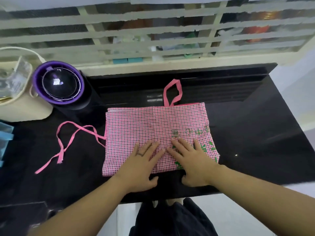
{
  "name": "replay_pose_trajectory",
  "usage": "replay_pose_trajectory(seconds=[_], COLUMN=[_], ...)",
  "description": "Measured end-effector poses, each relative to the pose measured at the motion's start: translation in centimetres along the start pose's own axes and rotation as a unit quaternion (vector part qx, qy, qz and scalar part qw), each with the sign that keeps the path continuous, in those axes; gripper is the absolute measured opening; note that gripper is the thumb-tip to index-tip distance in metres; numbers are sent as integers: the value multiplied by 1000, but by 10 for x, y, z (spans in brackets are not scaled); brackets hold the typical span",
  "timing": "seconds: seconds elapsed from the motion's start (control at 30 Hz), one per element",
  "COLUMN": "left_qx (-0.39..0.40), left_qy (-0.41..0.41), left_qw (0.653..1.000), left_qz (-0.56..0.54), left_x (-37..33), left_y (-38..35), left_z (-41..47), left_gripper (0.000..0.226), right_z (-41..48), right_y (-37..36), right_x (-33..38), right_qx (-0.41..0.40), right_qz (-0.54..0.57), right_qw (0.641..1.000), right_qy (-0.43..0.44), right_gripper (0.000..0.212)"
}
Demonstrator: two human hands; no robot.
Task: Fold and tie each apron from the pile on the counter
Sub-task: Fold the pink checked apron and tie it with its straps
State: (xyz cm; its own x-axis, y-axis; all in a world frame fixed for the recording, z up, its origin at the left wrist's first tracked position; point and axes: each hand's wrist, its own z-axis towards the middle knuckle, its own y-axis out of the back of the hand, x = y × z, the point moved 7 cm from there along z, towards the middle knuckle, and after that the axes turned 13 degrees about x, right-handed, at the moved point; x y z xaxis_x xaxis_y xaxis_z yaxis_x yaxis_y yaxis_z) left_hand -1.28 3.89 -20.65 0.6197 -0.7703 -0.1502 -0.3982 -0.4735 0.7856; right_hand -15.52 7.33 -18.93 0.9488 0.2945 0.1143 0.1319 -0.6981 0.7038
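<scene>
Flat and straight-fingered, the left hand (141,165) and right hand (193,161) are pressing the folded apron (144,123) on the counter (255,133); its ties (71,133) are trailing loose leftward, so tugging them may be undoing the folds

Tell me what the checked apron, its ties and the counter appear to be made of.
Apron: thin woven cloth, probably cotton or a blend, matt. It lies flat in soft folded layers and carries a fine check and green print.
Ties: narrow pink fabric tape, matt, limp and curling loosely.
Counter: polished black stone or a look-alike, glossy, with mirror-like reflections and bright glints.
</scene>
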Motion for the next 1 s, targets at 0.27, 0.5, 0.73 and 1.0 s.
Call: replay_pose_trajectory(seconds=[0.27,0.5,0.73,1.0], left_qx=[39,292,316,284], left_qy=[45,61,131,159], left_qw=[996,920,919,916], left_qz=[-67,-253,-198,-233], left_x=[-3,32,85,88], left_y=[19,69,45,17], left_z=[-1,-20,-27,-33], left_gripper=[62,14,15,21], right_z=[5,-4,4,-6], right_y=[5,54,47,15], right_x=[1,-22,-67,-100], right_qx=[-97,126,209,106], right_qz=[19,192,261,587], right_qw=[995,973,938,802], right_qy=[-14,-31,-90,-31], right_gripper=[71,20,37,22])
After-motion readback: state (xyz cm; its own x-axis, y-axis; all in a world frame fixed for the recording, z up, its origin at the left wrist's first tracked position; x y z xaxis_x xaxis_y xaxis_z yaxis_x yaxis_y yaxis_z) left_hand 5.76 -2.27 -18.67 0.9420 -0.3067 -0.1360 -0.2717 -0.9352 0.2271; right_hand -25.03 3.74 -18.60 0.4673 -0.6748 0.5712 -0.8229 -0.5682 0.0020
